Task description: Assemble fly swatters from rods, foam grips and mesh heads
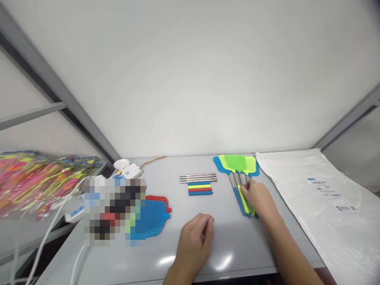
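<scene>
My right hand is closed at the handles of several fly swatters, pinching a green fly swatter near the top of its grip. Yellow-green and blue swatter heads fan out around it, and metal rods join the heads to coloured grips. My left hand rests on the table near the front edge, fingers curled in with nothing visible in them. Ahead of it lie a row of metal rods and, just below those, several coloured grip tubes. Loose blue swatter heads are stacked to the left, a red swatter head partly under them.
A large white plastic package with printed labels covers the table's right side. At left are white power strips, cables and a blurred-out patch. Beyond them, packaged colourful items fill a shelf. A white wall stands behind the grey table.
</scene>
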{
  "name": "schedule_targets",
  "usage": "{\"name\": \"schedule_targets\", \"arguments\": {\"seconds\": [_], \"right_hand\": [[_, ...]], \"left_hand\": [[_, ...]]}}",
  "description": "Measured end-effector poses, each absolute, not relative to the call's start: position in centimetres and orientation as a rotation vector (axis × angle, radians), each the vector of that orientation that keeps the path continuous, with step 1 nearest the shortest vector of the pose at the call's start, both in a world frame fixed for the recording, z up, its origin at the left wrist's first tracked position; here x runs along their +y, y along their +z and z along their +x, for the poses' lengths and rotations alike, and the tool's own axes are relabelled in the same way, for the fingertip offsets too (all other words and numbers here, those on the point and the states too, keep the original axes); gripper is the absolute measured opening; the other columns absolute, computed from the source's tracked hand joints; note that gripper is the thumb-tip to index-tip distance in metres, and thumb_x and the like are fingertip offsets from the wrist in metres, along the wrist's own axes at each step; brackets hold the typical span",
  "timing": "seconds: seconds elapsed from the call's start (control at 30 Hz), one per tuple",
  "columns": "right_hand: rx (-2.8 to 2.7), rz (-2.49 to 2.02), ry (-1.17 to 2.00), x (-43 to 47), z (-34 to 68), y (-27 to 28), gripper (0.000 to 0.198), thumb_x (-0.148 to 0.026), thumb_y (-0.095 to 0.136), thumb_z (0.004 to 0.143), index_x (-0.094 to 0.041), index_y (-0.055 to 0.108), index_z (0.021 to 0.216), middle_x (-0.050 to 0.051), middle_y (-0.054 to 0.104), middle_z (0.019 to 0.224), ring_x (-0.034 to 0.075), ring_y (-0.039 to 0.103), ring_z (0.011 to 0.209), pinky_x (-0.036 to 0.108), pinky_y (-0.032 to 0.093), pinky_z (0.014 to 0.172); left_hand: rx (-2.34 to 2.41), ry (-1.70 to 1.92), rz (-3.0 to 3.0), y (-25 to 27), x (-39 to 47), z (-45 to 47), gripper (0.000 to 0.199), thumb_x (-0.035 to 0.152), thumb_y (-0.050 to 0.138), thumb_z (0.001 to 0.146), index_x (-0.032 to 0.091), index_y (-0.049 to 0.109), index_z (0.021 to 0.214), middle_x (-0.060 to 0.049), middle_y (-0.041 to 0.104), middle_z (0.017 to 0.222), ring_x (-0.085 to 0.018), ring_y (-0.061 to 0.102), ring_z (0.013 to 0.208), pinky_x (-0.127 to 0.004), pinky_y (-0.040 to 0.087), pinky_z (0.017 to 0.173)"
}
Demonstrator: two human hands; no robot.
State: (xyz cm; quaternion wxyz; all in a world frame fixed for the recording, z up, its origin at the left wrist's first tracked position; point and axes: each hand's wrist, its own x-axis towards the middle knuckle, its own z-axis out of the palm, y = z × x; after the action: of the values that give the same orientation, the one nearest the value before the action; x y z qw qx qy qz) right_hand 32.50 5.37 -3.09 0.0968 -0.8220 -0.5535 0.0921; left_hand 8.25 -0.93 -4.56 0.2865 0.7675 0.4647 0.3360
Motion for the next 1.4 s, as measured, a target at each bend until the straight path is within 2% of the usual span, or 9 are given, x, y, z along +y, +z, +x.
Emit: {"name": "schedule_targets", "arguments": {"seconds": [0.17,0.27,0.37,0.5,0.7,0.8,1.0,1.27,1.4], "right_hand": [[-1.706,-2.443,0.24,5.3,33.3,-3.8,0.033,-0.044,0.04,0.088,-0.019,0.062,0.085,0.011,0.066,0.066,0.029,0.064,0.07,0.032,0.038,0.057],[-1.71,-2.468,0.192,5.1,33.2,-3.7,0.039,-0.052,0.04,0.087,-0.02,0.06,0.094,0.01,0.063,0.061,0.031,0.063,0.067,0.034,0.038,0.056],[-1.696,-2.451,0.17,4.9,31.5,-2.6,0.042,-0.057,0.037,0.087,-0.023,0.059,0.096,0.01,0.066,0.069,0.03,0.062,0.065,0.034,0.037,0.053],[-1.897,-2.251,0.209,5.4,27.0,-0.6,0.035,-0.054,0.038,0.089,-0.025,0.058,0.094,0.006,0.068,0.077,0.026,0.061,0.065,0.032,0.036,0.054],[-2.329,-1.902,0.25,9.4,21.9,-0.1,0.03,-0.038,0.039,0.094,-0.021,0.064,0.09,0.008,0.068,0.09,0.021,0.062,0.074,0.029,0.036,0.058],[-2.457,-1.797,0.24,12.6,21.1,-0.7,0.032,-0.034,0.039,0.095,-0.018,0.067,0.097,0.01,0.065,0.097,0.021,0.062,0.082,0.028,0.038,0.064],[-2.61,-1.594,0.365,17.2,20.5,-1.3,0.023,-0.031,0.052,0.09,-0.021,0.071,0.099,0.007,0.064,0.097,0.017,0.061,0.078,0.025,0.039,0.07],[-2.609,-1.494,0.408,17.9,20.3,-1.8,0.013,-0.021,0.055,0.087,-0.015,0.067,0.083,0.009,0.066,0.09,0.017,0.059,0.079,0.024,0.038,0.07],[-2.482,-1.544,0.355,17.6,20.5,-1.0,0.017,-0.024,0.046,0.092,-0.013,0.059,0.097,0.01,0.066,0.082,0.019,0.059,0.072,0.026,0.036,0.064]], "left_hand": [[1.505,1.126,2.065,-4.0,-0.9,2.7,0.018,0.022,0.043,0.095,0.02,0.059,0.089,-0.002,0.056,0.073,-0.016,0.052,0.069,-0.028,0.04,0.067],[1.724,1.143,2.098,-3.6,-1.0,-1.2,0.014,0.025,0.051,0.092,0.021,0.062,0.1,-0.005,0.059,0.089,-0.02,0.053,0.086,-0.034,0.043,0.08],[1.873,0.948,2.195,-3.4,-1.4,-4.0,0.032,0.031,0.066,0.083,0.027,0.062,0.115,-0.008,0.055,0.116,-0.027,0.047,0.108,-0.045,0.04,0.094],[1.927,0.779,2.229,-3.6,-1.9,-5.2,0.042,0.028,0.072,0.075,0.031,0.063,0.116,-0.006,0.046,0.135,-0.032,0.041,0.118,-0.051,0.037,0.099],[1.766,0.787,2.263,-3.9,-1.9,-5.3,0.039,0.008,0.055,0.076,0.028,0.063,0.109,-0.002,0.061,0.123,-0.024,0.053,0.114,-0.059,0.013,0.112],[1.725,0.917,2.313,-3.8,-1.8,-5.5,0.034,0.007,0.049,0.082,0.027,0.064,0.104,-0.001,0.068,0.114,-0.023,0.057,0.112,-0.06,0.008,0.113],[1.591,1.333,2.395,-2.1,-1.8,-3.1,0.037,0.004,0.049,0.086,0.027,0.062,0.112,-0.002,0.07,0.115,-0.022,0.052,0.121,-0.057,0.015,0.113],[1.093,0.916,2.469,-4.3,-2.0,4.9,0.032,0.013,0.048,0.092,0.029,0.06,0.116,0.002,0.068,0.119,-0.02,0.052,0.12,-0.045,0.02,0.112],[1.055,0.787,2.421,-5.7,-2.2,5.9,0.021,0.02,0.055,0.089,0.027,0.063,0.107,0.001,0.068,0.116,-0.021,0.055,0.114,-0.041,0.029,0.104]]}}
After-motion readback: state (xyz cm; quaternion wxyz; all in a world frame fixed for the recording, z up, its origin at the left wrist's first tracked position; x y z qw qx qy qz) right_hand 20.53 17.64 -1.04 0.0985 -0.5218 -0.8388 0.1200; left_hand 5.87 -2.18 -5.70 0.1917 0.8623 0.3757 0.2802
